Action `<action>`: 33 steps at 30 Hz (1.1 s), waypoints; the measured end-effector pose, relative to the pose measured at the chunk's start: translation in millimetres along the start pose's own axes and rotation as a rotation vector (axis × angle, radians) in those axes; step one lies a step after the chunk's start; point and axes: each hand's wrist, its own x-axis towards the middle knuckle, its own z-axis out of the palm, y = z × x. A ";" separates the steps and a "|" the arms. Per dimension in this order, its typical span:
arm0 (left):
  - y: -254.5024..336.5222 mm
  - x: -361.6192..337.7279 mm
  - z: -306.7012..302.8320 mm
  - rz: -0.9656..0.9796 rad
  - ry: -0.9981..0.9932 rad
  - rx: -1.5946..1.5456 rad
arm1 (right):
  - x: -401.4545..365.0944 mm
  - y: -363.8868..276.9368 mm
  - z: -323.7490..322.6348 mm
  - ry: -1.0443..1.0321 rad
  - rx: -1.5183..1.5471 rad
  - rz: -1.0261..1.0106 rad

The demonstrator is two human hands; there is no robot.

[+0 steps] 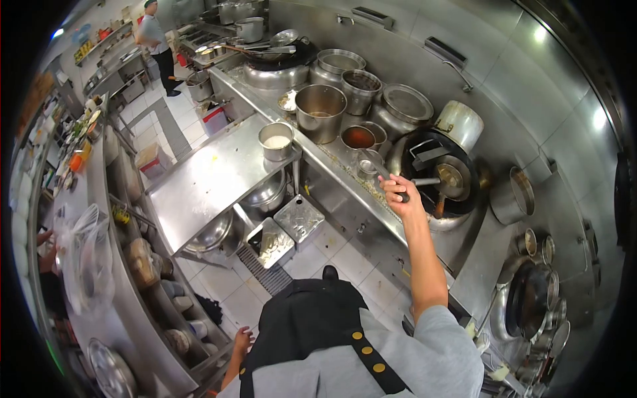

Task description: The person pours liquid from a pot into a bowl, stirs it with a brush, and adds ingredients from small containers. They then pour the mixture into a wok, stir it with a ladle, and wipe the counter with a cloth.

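Observation:
My right hand [400, 194] is closed around the black handle of a metal utensil [377, 163]. Its grey metal part points up and left over the counter, and its exact kind is hard to make out. Just beyond it are a small metal cup [365, 170] and a pot of red liquid [358, 137]. To the right of this hand a black wok [464, 197] sits on a burner, with a long-handled round metal ladle or strainer [451, 178] lying in it. My left hand [244, 339] hangs low beside the apron with fingers apart, holding nothing.
A steel table [206, 169] bears a pot of white contents [276, 140]. Large pots [321, 106] line the stove counter [345, 179]. Metal bins [298, 219] stand on the floor. Shelving [152, 265] runs along the left. Another person [156, 46] stands far back.

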 end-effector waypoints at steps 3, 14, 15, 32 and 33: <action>-14.2 -12.0 -10.2 0.010 0.012 0.039 | -20.0 43.4 -1.5 0.012 -0.053 0.035; -65.2 -63.9 -44.6 0.023 0.081 0.105 | -46.3 173.5 -67.7 -0.046 -0.024 0.285; -72.8 -66.6 -46.6 0.024 0.085 0.101 | -46.2 183.2 -75.7 -0.048 -0.054 0.303; -126.4 -178.9 -31.5 -0.146 0.299 -0.092 | 37.4 265.3 -285.1 0.016 -0.222 0.604; -126.8 -185.3 -29.2 -0.132 0.296 -0.089 | 44.6 268.0 -294.3 0.024 -0.226 0.611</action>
